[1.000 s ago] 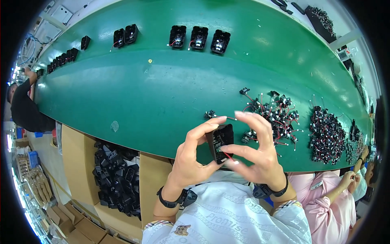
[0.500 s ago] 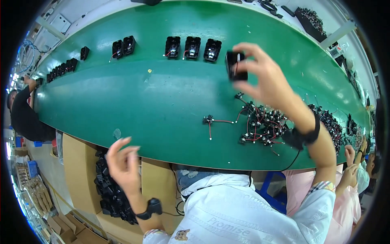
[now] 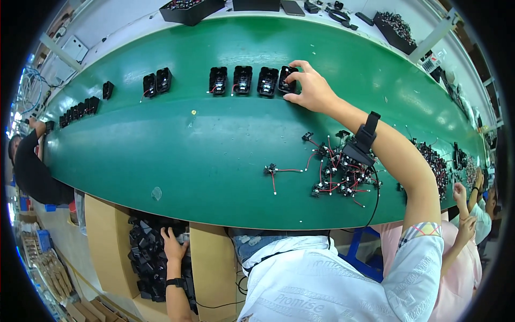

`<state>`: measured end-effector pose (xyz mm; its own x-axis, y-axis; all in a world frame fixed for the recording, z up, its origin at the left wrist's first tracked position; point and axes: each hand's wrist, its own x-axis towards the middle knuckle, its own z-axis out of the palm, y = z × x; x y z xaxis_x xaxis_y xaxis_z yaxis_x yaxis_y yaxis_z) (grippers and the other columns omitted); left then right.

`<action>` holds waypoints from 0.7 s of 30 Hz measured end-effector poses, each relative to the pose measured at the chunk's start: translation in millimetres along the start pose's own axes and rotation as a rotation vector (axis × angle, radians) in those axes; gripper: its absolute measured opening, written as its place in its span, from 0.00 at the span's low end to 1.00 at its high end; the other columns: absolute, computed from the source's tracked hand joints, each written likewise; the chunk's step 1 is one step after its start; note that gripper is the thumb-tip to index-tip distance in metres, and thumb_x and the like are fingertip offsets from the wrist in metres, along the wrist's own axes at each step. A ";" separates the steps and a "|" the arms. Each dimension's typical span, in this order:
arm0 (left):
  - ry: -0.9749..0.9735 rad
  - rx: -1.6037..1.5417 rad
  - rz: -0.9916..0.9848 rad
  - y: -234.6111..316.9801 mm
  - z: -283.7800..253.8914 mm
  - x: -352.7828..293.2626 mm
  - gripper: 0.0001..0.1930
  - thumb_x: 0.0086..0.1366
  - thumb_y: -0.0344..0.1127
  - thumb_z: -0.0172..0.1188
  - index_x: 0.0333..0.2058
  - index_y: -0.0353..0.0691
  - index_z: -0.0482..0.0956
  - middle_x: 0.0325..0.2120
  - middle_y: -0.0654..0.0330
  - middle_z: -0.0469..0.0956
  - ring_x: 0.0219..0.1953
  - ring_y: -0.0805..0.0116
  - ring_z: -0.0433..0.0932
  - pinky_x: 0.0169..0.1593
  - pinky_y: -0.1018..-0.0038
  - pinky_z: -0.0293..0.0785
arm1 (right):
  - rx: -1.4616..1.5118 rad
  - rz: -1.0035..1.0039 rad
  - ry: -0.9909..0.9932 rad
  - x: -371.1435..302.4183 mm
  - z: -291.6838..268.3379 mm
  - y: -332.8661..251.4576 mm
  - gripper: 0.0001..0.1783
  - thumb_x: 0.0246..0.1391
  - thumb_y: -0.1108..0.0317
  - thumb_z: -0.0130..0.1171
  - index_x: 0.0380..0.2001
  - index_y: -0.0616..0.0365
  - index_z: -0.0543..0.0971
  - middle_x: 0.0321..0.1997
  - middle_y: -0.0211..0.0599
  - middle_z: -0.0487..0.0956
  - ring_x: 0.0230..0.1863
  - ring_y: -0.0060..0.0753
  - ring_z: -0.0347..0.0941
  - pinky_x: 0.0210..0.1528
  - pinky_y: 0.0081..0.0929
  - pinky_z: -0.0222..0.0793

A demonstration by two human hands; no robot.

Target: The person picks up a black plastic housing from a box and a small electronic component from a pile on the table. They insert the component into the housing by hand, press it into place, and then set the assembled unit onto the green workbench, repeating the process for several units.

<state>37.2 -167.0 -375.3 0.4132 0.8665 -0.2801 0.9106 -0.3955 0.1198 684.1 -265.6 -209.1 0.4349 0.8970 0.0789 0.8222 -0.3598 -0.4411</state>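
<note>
My right hand (image 3: pixel 311 88) grips a black plastic housing (image 3: pixel 287 78) by its sides, thumb at the near end and fingers at the far end. It sits at the right end of a short row, beside another open black housing (image 3: pixel 267 81) on the green table. My left hand (image 3: pixel 175 248) is down in a cardboard box (image 3: pixel 212 263) left of my body, fingers apart over a heap of black plastic housings (image 3: pixel 150 257). No part is visibly held in it. A loose pile of small black parts with red wires (image 3: pixel 343 166) lies below my right forearm.
One wired part (image 3: pixel 271 169) lies alone left of the pile. More housings (image 3: pixel 156 82) stand along the table (image 3: pixel 225 145) to the left, where a person in black (image 3: pixel 35 155) works. Black bins (image 3: pixel 394 29) line the far shelf. Other people sit at the right.
My right hand has carried the housing left and set it against the row's end. My left hand has dropped from the table edge into the box.
</note>
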 end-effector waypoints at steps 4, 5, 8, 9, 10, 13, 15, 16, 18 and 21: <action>0.062 0.027 -0.053 2.4 19.9 27.6 0.43 0.46 0.39 0.77 0.59 0.36 0.63 0.61 0.40 0.63 0.50 0.35 0.76 0.48 0.55 0.79 | -0.016 0.000 0.052 -11.2 -15.6 1.9 0.22 0.47 0.61 0.70 0.46 0.55 0.79 0.68 0.42 0.65 0.61 0.53 0.70 0.61 0.42 0.70; 0.043 0.036 -0.066 2.5 18.5 36.7 0.42 0.47 0.39 0.76 0.58 0.37 0.63 0.58 0.40 0.66 0.47 0.35 0.78 0.46 0.54 0.79 | -0.038 -0.069 0.065 -13.9 -20.3 5.4 0.24 0.47 0.60 0.69 0.47 0.54 0.77 0.68 0.43 0.65 0.62 0.53 0.70 0.61 0.42 0.69; -0.035 0.110 -0.077 -3.3 15.8 48.5 0.40 0.48 0.39 0.75 0.58 0.38 0.63 0.53 0.40 0.72 0.43 0.35 0.79 0.44 0.52 0.80 | -0.058 -0.142 0.043 -21.2 -37.1 4.7 0.25 0.47 0.59 0.69 0.49 0.54 0.76 0.66 0.45 0.67 0.62 0.54 0.69 0.62 0.42 0.69; -0.086 0.172 -0.059 -2.7 15.6 56.3 0.40 0.49 0.38 0.74 0.58 0.38 0.63 0.51 0.41 0.73 0.41 0.36 0.80 0.43 0.51 0.80 | -0.065 -0.137 0.023 -23.2 -42.7 6.2 0.25 0.48 0.59 0.69 0.49 0.54 0.76 0.65 0.46 0.68 0.62 0.54 0.69 0.62 0.42 0.68; -0.041 0.210 -0.011 -0.7 18.6 54.7 0.40 0.50 0.37 0.72 0.60 0.40 0.62 0.51 0.41 0.73 0.40 0.37 0.80 0.42 0.51 0.80 | -0.064 -0.129 0.029 -24.0 -44.3 8.3 0.25 0.48 0.59 0.69 0.49 0.54 0.76 0.65 0.46 0.68 0.62 0.54 0.69 0.62 0.42 0.68; -0.029 0.219 -0.017 7.6 26.6 47.8 0.41 0.50 0.38 0.72 0.61 0.42 0.61 0.50 0.42 0.74 0.40 0.36 0.80 0.41 0.50 0.80 | -0.090 -0.146 -0.004 -18.3 -38.7 12.8 0.30 0.47 0.57 0.70 0.53 0.55 0.74 0.63 0.46 0.70 0.62 0.54 0.69 0.62 0.42 0.68; -0.010 0.215 -0.001 8.7 26.2 47.8 0.39 0.50 0.39 0.72 0.60 0.44 0.64 0.48 0.43 0.76 0.40 0.36 0.81 0.41 0.49 0.80 | -0.141 -0.159 0.038 -0.8 -14.4 10.7 0.35 0.47 0.57 0.71 0.56 0.57 0.71 0.61 0.45 0.71 0.60 0.53 0.70 0.61 0.41 0.70; -0.069 0.194 0.038 5.1 23.2 48.4 0.38 0.50 0.40 0.72 0.59 0.44 0.66 0.49 0.43 0.76 0.40 0.37 0.81 0.42 0.49 0.79 | -0.134 -0.152 0.045 6.5 -7.5 7.2 0.35 0.47 0.57 0.71 0.56 0.57 0.71 0.61 0.45 0.71 0.60 0.53 0.70 0.61 0.41 0.70; -0.076 0.100 0.128 1.0 18.8 46.1 0.30 0.52 0.43 0.72 0.52 0.41 0.71 0.42 0.43 0.79 0.40 0.39 0.81 0.43 0.52 0.78 | -0.162 -0.109 -0.012 17.8 1.6 0.3 0.39 0.45 0.63 0.73 0.60 0.58 0.68 0.61 0.45 0.71 0.59 0.53 0.70 0.61 0.41 0.69; -0.023 -0.110 -0.011 -8.0 1.2 38.1 0.25 0.53 0.44 0.71 0.44 0.38 0.72 0.34 0.45 0.81 0.38 0.40 0.81 0.42 0.55 0.77 | -0.132 -0.241 0.020 9.4 -4.2 5.3 0.37 0.42 0.73 0.68 0.59 0.62 0.68 0.56 0.49 0.74 0.55 0.54 0.71 0.61 0.41 0.67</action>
<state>45.6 -131.2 -388.0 0.4044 0.8627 -0.3038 0.9108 -0.3494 0.2200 694.1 -260.2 -206.9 0.2270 0.9560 0.1860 0.9429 -0.1680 -0.2875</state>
